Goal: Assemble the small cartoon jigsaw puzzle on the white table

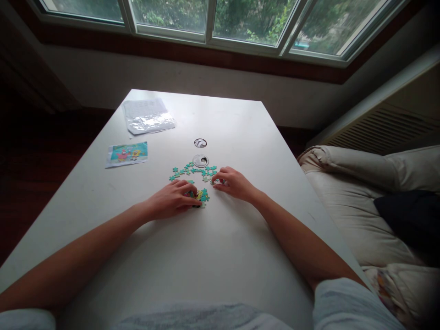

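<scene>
Near the middle of the white table, a small joined section of jigsaw puzzle (204, 195), teal and yellow, lies flat. My left hand (173, 199) rests over its left side, thumb and bent fingers gripping it and covering part of it. To the right, my right hand (235, 183) has its thumb and fingertips pinched at the edge of the loose pieces, on what looks like a puzzle piece (213, 182); the fingers partly hide it. Loose teal jigsaw pieces (185, 171) spread in an arc just beyond both hands.
A picture sheet with cartoon figures (127, 154) lies on the table (220, 256) at left. Behind it is a clear plastic sleeve with paper (148, 117). Two round inserts, one silvery (200, 143) and one with a hole (198, 161), sit mid-table. A cream sofa (338, 201) stands at right.
</scene>
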The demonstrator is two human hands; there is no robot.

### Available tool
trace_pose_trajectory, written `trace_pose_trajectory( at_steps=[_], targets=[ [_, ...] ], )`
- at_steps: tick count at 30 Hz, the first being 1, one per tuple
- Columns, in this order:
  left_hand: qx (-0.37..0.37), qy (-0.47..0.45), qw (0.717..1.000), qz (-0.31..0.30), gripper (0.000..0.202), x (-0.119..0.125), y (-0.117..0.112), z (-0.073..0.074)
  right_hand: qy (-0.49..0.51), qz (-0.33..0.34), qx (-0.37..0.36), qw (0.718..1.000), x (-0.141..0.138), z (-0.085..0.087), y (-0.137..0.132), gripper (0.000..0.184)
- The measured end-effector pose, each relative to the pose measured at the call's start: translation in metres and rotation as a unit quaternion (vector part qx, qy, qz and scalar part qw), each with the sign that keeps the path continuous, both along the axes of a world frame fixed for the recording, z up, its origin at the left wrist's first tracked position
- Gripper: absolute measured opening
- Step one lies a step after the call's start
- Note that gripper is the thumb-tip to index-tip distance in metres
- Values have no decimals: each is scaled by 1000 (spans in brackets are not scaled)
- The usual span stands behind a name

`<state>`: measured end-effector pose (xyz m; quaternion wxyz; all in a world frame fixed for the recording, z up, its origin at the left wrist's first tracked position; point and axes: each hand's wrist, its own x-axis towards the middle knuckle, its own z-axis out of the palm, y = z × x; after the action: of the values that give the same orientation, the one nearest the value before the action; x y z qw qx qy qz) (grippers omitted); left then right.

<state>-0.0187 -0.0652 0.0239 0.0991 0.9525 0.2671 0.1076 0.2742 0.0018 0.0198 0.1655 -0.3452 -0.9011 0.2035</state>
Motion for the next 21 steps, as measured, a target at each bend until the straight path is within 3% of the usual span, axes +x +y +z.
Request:
trace_pose_trajectory(
  at_steps=[21],
  targets=[
    [11, -22, 999, 32, 31, -1, 4, -6, -26, -8, 21, 999, -8, -1, -9, 15]
  ],
)
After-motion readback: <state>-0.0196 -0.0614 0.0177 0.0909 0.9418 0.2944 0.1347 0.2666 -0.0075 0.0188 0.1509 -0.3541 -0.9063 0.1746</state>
